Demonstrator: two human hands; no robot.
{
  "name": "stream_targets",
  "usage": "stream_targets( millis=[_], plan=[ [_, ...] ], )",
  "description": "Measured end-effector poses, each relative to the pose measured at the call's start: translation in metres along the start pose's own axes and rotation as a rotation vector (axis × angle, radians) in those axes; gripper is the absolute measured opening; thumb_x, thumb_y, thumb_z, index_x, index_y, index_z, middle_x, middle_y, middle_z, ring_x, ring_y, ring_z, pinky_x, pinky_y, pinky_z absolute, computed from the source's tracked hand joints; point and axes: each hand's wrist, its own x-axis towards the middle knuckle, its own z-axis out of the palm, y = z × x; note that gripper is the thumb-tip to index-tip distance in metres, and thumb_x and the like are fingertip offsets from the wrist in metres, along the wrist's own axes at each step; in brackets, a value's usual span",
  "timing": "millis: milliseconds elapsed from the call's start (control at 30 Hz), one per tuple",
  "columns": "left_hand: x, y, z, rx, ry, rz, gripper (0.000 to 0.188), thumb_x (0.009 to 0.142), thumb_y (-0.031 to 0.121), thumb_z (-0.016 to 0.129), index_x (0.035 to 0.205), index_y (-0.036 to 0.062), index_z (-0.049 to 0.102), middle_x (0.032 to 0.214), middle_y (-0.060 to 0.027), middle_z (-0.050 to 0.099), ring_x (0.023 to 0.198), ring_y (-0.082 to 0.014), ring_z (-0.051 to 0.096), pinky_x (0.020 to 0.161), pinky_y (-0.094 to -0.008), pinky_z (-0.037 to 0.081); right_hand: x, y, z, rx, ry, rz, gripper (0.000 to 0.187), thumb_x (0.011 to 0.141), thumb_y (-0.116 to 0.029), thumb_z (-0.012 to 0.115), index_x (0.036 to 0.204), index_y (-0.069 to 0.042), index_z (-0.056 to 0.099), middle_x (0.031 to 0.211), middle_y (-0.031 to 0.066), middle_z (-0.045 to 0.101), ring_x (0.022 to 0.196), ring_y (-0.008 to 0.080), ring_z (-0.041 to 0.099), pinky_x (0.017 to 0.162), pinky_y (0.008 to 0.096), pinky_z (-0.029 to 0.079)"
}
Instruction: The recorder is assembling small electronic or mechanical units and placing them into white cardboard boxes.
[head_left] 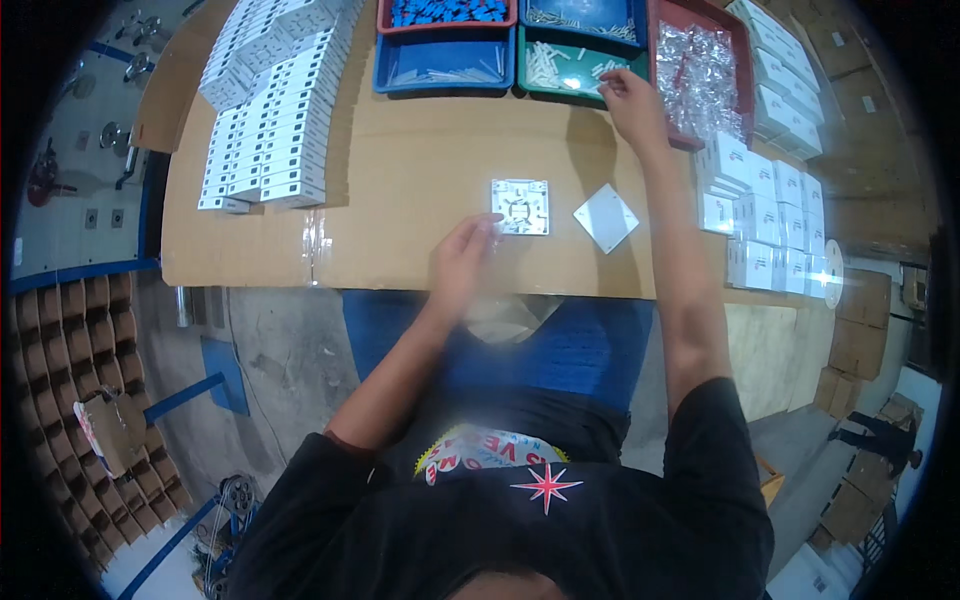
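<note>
A square white plastic plate (520,208) with cut-outs and small fittings lies near the middle of the cardboard-topped table. At its left edge, my left hand (464,262) is closed, with the fingertips gripping that edge. To the right rests a plain white square panel (606,219), turned cornerwise. My right hand (634,108) reaches to the front right of a green tray (566,92) that holds small white plugs (543,66). Its fingers are pinched together; whatever is between them is too small to make out.
Stacked white boxes (270,140) stand on the left, and more white boxes (765,215) on the right. Blue trays (445,88) with small parts and a red tray (744,70) of clear bags line the back. The table's front edge (480,291) is close to me.
</note>
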Motion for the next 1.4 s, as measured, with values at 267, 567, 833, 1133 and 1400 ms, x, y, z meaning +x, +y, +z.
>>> stream_targets(
  millis=[267, 567, 833, 1133, 1400],
  plan=[
    [-0.002, -0.005, 0.006, 0.02, 0.013, -0.002, 0.035, 0.11, 0.026, 0.051, 0.13, 0.0018, 0.066, 0.089, 0.0029, 0.058, 0.073, -0.0049, 0.044, 0.067, -0.0228, 0.04, 0.07, 0.026, 0.042, -0.297, -0.372, -0.227, 0.024, 0.085, -0.011, 0.07, 0.108, -0.007, 0.075, 0.103, 0.0187, 0.075, 0.099, 0.0383, 0.07, 0.088, 0.0451, 0.055],
    [0.0, -0.01, -0.002, 0.016, -0.018, -0.023, 0.035, 0.109, 0.023, 0.052, 0.133, -0.0004, 0.064, 0.093, 0.0038, 0.057, 0.077, -0.0063, 0.047, 0.07, -0.0237, 0.042, 0.082, 0.018, 0.034, -0.185, -0.508, -0.143, 0.026, 0.076, -0.013, 0.081, 0.1, -0.004, 0.075, 0.095, 0.0183, 0.076, 0.093, 0.0357, 0.073, 0.082, 0.0428, 0.057],
    [0.002, -0.008, 0.004, -0.127, 0.028, -0.118, 0.017, 0.104, 0.012, 0.062, 0.119, 0.0054, 0.058, 0.098, -0.0026, 0.07, 0.091, -0.0092, 0.064, 0.078, -0.0238, 0.05, 0.078, 0.02, 0.032, -0.13, -0.494, -0.166, 0.026, 0.074, -0.013, 0.079, 0.097, -0.001, 0.076, 0.092, 0.0207, 0.075, 0.087, 0.035, 0.073, 0.08, 0.0407, 0.057],
    [0.011, -0.008, 0.005, -0.082, 0.032, -0.119, 0.018, 0.102, 0.013, 0.065, 0.117, 0.0046, 0.062, 0.099, -0.0048, 0.07, 0.083, -0.0115, 0.063, 0.07, -0.0271, 0.051, 0.073, 0.023, 0.033, -0.073, -0.407, -0.16, 0.024, 0.078, -0.011, 0.072, 0.1, -0.001, 0.077, 0.092, 0.0215, 0.074, 0.085, 0.0342, 0.073, 0.078, 0.0398, 0.057],
    [0.014, -0.003, 0.006, -0.048, 0.065, -0.046, 0.019, 0.103, 0.017, 0.065, 0.117, 0.0039, 0.065, 0.1, -0.0058, 0.072, 0.076, -0.012, 0.063, 0.067, -0.0271, 0.05, 0.038, 0.015, 0.016, 0.259, -0.236, -0.05, 0.019, 0.092, -0.012, 0.073, 0.105, 0.001, 0.075, 0.092, 0.0107, 0.076, 0.082, 0.0158, 0.069, 0.075, 0.0308, 0.054]
  ],
)
